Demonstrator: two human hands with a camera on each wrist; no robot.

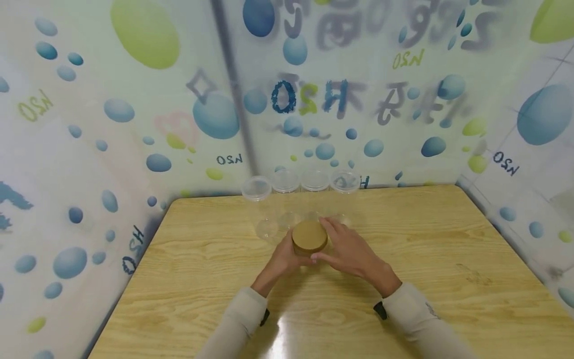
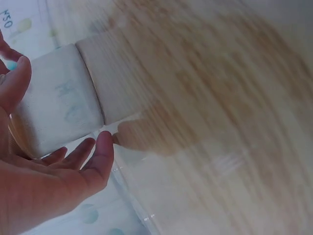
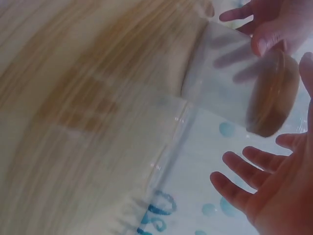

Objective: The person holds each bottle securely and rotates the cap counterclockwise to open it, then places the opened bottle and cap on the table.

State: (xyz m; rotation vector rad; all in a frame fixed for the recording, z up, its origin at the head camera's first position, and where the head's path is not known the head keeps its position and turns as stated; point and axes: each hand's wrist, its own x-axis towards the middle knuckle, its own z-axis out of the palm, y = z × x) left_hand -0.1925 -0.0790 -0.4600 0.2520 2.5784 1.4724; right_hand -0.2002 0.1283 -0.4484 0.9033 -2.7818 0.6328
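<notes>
A clear jar (image 2: 54, 98) with a flat golden-brown lid (image 1: 309, 236) stands upright between the hands, its base right at the wooden table's surface. My left hand (image 1: 287, 257) holds the jar from its left side, thumb near the lid and fingers curled about the wall. On the other side is my right hand (image 1: 352, 249), its thumb and fingers spread around the lid. In the right wrist view, a gap shows between the spread fingers (image 3: 244, 169) and the brown lid (image 3: 274, 98). Through the clear wall, the left fingers are partly visible.
Several tall clear jars with clear lids (image 1: 256, 189) stand in a row just behind the held jar. The wooden table (image 1: 179, 279) backs onto a printed curtain (image 1: 215, 144) with blue and green spots, which also runs along both sides.
</notes>
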